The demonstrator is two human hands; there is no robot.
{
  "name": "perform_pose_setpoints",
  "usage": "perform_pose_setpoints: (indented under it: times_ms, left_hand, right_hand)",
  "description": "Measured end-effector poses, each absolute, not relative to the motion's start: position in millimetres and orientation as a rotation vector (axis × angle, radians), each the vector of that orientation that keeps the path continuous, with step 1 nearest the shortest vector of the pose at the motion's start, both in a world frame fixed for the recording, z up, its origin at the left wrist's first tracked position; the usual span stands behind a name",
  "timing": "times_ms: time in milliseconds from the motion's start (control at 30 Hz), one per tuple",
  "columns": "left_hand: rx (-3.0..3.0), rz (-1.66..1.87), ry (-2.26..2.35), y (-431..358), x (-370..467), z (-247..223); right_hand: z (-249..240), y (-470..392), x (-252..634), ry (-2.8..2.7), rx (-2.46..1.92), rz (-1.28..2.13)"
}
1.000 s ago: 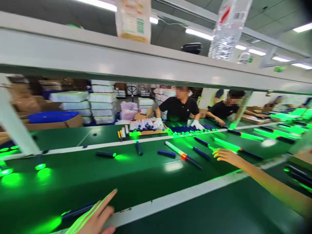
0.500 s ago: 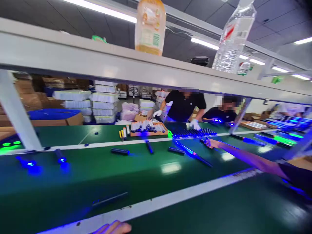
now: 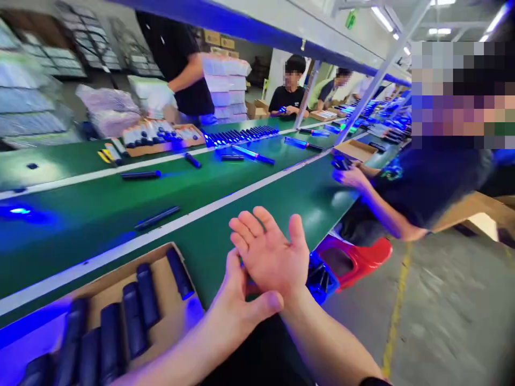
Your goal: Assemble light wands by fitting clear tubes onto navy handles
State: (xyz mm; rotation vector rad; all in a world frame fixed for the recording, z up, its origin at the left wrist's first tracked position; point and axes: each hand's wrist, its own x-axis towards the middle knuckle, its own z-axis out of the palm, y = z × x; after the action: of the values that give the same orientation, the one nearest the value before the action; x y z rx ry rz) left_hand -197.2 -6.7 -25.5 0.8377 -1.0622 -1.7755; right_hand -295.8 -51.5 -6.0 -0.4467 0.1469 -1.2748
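My right hand (image 3: 276, 257) is held palm up above the near green bench, its fingers and thumb apart and nothing on the palm. Against its little-finger side lies my left hand (image 3: 237, 289), with thumb and forefinger spread around the heel of the right palm; its other fingers are partly hidden. To the lower left stands a shallow cardboard box (image 3: 163, 262) with several black flashlights (image 3: 134, 319) lying in it. Beyond the white rail, a lone black flashlight (image 3: 156, 217) rests on the green belt (image 3: 100, 209).
A co-worker (image 3: 438, 177) sits close on my right, hands over the bench. Below lie a blue bin (image 3: 322, 279) and a red stool (image 3: 362, 260). Across the belt are a tray of flashlights (image 3: 161, 136), a row of lit ones (image 3: 241, 136) and other workers. A shelf (image 3: 257, 27) runs overhead.
My view has swung right and down. Both my hands are now up in the middle, where only one hand's fingers showed at the bottom edge. The neighbour's arm has drawn back from the belt.
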Motion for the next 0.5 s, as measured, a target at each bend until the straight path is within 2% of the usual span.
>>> perform_pose_setpoints:
  times_ms: [100, 300, 400, 500]
  left_hand:
    - [0.894, -1.559, -1.089, 15, -192, -28]
    - [1.043, -1.333, -1.563, 57, -149, -60]
    - [1.018, -1.417, -1.403, 59, -142, -62]
    - [1.006, -1.341, -1.199, 56, -138, -59]
  right_hand:
    - [14, -39, -290, 0.054, -0.487, -1.229]
    - [30, -13, -287, -0.061, -0.508, -1.210]
    - [21, -6, -266, -0.077, -0.509, -1.215]
    - [7, 8, -238, -0.039, -0.529, -1.224]
